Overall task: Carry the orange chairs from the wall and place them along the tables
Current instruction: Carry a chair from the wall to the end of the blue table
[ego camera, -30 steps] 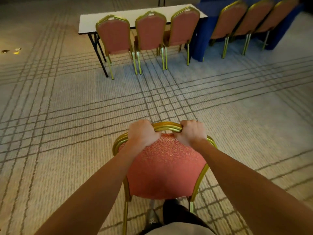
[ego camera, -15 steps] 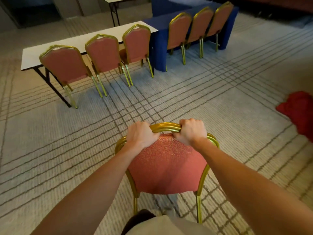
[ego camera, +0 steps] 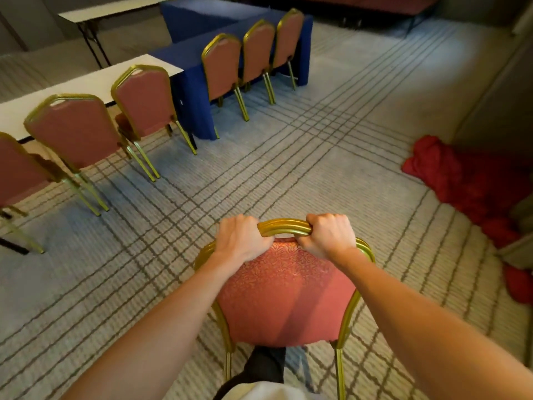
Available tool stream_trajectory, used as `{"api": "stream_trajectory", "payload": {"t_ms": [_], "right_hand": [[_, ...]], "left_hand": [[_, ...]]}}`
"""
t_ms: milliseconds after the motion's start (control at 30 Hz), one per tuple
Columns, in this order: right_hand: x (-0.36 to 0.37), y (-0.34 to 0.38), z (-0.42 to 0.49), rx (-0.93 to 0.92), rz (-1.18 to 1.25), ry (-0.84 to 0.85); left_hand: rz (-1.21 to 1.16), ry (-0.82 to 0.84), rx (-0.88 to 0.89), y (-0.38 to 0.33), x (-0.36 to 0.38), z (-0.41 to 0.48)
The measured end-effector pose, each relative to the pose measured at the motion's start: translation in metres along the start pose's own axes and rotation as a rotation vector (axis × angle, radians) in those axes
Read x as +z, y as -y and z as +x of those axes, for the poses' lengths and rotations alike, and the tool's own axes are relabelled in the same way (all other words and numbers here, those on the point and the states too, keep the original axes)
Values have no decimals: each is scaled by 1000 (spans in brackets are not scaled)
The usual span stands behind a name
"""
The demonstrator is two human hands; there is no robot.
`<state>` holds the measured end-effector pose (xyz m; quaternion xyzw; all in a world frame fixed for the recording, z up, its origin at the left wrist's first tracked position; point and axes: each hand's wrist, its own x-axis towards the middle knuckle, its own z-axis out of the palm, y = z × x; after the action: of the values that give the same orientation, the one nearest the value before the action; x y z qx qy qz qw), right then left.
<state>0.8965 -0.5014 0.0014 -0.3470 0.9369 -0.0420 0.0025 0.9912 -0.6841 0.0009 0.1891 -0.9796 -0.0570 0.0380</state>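
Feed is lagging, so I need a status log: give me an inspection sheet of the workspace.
Surface: carpet, lined grid pattern.
Job's things: held chair; three placed chairs at the white table, three more chairs at the blue-draped table.
Clutter: red cloth heap on the floor, right.
Grips: left hand and right hand both curl round the gold top rail.
Cables: nothing seen.
Surroundings: second white table at the back.

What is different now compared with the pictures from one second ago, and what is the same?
The view has swung right: the white table, the blue table and the placed chairs slid toward the left edge, and a red cloth came into view on the floor at right. Unchanged: the left hand and right hand still grip the top rail of the carried chair.
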Motion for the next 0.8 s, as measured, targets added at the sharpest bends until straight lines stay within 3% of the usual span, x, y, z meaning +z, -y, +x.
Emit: {"api": "stream_trajectory", "payload": {"t_ms": [500, 800], "right_hand": [[-15, -99, 198, 234, -5, 7], [-2, -186, 324, 227, -1, -51]], "left_hand": [[-69, 58, 318, -25, 16, 271], [-79, 15, 390, -60, 26, 419]]}}
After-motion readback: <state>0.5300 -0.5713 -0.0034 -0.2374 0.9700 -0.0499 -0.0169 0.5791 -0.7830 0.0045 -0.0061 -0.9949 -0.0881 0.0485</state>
